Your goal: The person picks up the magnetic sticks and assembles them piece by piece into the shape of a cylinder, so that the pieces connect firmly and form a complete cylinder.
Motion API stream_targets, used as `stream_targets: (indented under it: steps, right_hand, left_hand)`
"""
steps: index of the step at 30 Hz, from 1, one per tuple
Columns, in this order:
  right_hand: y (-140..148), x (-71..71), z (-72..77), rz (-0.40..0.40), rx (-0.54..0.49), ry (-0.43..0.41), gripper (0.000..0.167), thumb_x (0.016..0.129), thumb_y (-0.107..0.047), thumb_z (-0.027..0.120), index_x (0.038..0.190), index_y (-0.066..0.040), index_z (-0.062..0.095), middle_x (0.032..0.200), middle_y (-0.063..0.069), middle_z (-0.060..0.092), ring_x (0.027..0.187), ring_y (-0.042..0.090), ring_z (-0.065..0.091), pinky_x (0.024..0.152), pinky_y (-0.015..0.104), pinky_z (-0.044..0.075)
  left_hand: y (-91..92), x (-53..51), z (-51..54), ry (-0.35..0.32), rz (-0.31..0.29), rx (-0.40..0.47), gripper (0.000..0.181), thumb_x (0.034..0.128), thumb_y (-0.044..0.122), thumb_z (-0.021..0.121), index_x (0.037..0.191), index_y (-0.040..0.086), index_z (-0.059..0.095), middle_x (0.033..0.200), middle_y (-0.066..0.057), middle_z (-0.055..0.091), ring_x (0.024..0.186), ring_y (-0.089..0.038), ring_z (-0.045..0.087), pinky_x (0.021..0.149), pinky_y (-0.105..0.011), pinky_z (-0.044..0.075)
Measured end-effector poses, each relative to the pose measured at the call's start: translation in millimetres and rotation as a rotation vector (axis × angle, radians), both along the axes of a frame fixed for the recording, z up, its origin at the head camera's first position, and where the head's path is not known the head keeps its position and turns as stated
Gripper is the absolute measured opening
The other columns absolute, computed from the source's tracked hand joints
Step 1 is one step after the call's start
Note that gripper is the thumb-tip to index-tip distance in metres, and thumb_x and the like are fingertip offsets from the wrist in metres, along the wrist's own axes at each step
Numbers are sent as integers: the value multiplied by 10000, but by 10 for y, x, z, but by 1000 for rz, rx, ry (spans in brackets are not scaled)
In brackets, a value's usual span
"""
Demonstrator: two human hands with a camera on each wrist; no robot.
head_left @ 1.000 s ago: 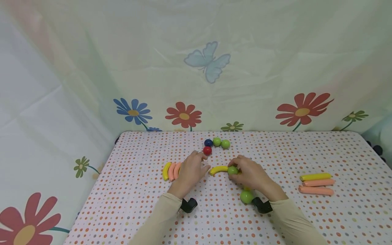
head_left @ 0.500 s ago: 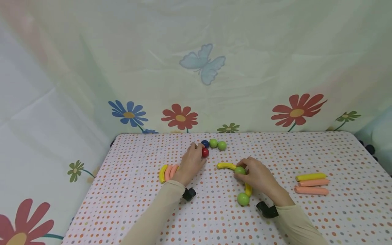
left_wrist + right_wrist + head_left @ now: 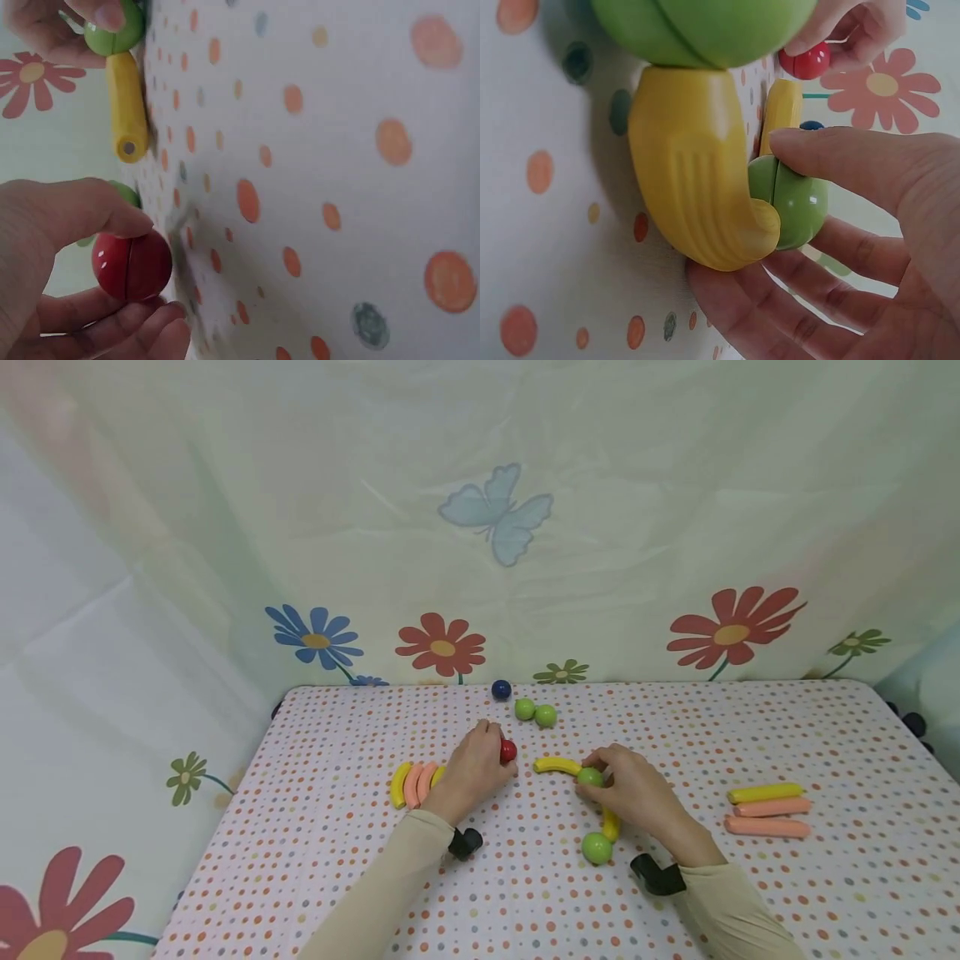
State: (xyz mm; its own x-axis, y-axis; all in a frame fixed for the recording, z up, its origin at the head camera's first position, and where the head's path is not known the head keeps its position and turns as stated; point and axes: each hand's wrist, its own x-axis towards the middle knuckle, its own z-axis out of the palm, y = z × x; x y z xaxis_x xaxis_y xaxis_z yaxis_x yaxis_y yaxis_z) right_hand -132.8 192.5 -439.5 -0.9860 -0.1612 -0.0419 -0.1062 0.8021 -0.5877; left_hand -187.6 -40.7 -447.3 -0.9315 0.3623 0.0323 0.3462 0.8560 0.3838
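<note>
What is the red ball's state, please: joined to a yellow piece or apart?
Apart: the left hand pinches the red ball, and the head view shows a gap between it and the nearest yellow piece.

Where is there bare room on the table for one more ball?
Bare: left of the curved pieces, and behind the sticks. Crowded: around the right hand, with green balls and yellow bananas; the left hand holds the red ball.

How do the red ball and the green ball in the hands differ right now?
The red ball is in the left hand's grip, the green ball in the right hand's grip.
The green ball meets a yellow banana-shaped piece; the red ball touches no other piece.
Both are round and glossy, with a seam line.
</note>
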Motion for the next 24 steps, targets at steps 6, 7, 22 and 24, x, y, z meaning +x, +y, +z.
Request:
stream_targets:
  steps: [6, 7, 22, 24]
  right_hand:
    - [0, 5, -2, -11, -3, -1, 316, 883, -146, 850, 1113, 24, 715, 1003, 109, 661, 834, 212, 624, 656, 356, 527]
    - [0, 6, -3, -12, -3, 0, 313, 884, -145, 849, 1111, 24, 716, 1002, 109, 661, 832, 212, 623, 655, 355, 527]
    - [-19, 33, -9, -22, 11, 13, 309, 882, -134, 850, 1106, 25, 708, 997, 107, 650, 821, 209, 615, 647, 352, 520]
    - [-23, 35, -7, -23, 9, 15, 310, 879, -131, 851, 1105, 26, 706, 997, 108, 650, 820, 208, 615, 645, 349, 520]
  left_hand:
    - [-28, 92, 95, -85, -61, 50, 350, 921, 203, 785, 1177, 15, 636, 1042, -67, 635, 856, -154, 594, 741, -237, 537]
    - [-31, 106, 103, -97, -67, 50, 346, 925, 210, 786, 1174, 22, 639, 1041, -62, 634, 852, -149, 589, 738, -234, 532]
    - [-16, 234, 88, -84, -107, 11, 338, 940, 185, 773, 1243, 61, 690, 1133, -107, 630, 895, -167, 607, 769, -249, 547]
    - [-15, 229, 85, -64, -119, 4, 325, 945, 162, 766, 1249, 74, 694, 1143, -119, 624, 904, -176, 609, 773, -255, 546]
